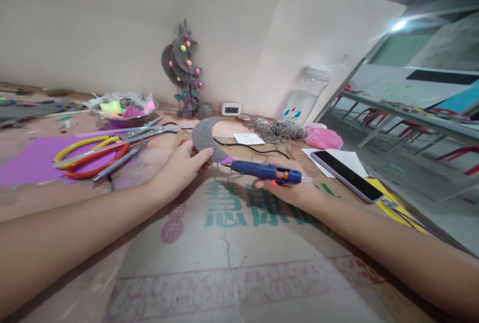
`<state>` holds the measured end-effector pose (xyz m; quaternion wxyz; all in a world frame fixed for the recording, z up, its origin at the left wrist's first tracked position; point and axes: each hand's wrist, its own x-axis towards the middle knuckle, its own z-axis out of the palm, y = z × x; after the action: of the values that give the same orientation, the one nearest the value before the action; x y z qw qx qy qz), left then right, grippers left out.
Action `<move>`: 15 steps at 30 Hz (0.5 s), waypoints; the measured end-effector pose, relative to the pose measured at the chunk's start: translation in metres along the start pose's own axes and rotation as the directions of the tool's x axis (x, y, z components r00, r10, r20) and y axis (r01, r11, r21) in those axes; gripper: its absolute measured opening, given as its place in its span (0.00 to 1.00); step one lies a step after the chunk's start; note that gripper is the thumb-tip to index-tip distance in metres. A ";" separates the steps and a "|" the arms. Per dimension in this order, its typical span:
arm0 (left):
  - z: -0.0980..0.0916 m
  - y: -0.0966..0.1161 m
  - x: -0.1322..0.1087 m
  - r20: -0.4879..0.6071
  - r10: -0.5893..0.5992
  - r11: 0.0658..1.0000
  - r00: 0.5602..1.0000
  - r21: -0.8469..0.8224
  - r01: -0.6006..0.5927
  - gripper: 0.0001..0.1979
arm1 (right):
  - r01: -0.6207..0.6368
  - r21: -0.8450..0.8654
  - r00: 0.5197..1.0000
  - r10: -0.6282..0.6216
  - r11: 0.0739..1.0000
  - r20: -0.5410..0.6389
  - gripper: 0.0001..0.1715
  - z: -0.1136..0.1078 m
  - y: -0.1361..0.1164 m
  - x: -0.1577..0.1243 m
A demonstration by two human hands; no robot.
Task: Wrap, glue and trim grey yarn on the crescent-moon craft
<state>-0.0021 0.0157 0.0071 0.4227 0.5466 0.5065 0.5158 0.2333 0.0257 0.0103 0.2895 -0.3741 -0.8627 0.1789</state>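
Observation:
My left hand [190, 163] is closed on a crescent moon shape [205, 139] wrapped in grey yarn, thumb on its front face. A bit of purple shows at the crescent's lower tip. In my right hand [290, 188] is a blue hot glue gun [265, 170], its fingers wrapped round the handle, which is mostly hidden. The gun's nozzle points left and meets or nearly meets the purple tip; I cannot tell if they touch. A red light glows under the gun, and a clear glue stick juts from its back end. Both hands are above a printed cardboard sheet [209, 258].
To the left lie scissors [93, 156] with red and yellow handles on purple paper [26, 158], by a bowl [127, 119] of craft bits. Behind are a hanging moon ornament [183, 63], a timer [231, 109], a bottle [303, 96] and grey yarn [277, 131]. A phone [348, 175] lies right.

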 end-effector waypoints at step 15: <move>0.001 -0.005 0.000 0.016 -0.065 0.998 0.998 -0.022 0.066 0.07 | -0.003 -0.026 1.000 0.003 1.000 0.003 0.17 0.001 -0.005 0.004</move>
<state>-0.0019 0.0163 0.0025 0.4493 0.5288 0.5150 0.5032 0.2284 0.0254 0.0135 0.2832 -0.3789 -0.8648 0.1685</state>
